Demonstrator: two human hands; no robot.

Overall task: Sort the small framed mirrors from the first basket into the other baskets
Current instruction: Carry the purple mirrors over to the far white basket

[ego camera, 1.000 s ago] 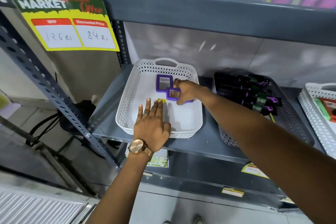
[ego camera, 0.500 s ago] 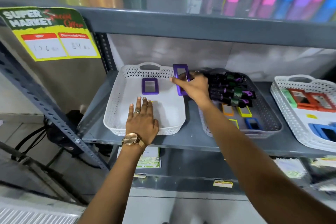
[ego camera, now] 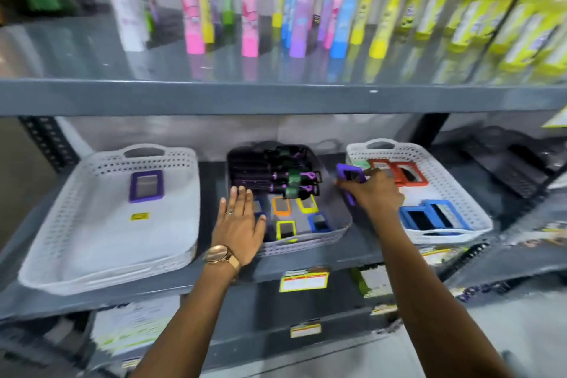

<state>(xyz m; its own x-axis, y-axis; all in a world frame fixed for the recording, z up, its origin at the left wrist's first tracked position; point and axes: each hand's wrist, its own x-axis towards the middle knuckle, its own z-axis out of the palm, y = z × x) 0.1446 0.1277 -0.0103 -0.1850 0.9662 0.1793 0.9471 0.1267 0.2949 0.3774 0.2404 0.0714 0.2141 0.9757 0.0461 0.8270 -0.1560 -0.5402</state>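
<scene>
My right hand (ego camera: 369, 193) pinches a purple mirror (ego camera: 349, 176) by its frame, left hand (ego camera: 241, 221) open; light, rigid, breakable glass, so I'd keep to the edges.

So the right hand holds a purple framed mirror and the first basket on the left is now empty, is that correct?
Not quite. The right hand does hold a purple framed mirror, but the first basket is not empty: the head view shows another purple mirror lying in it.
</scene>
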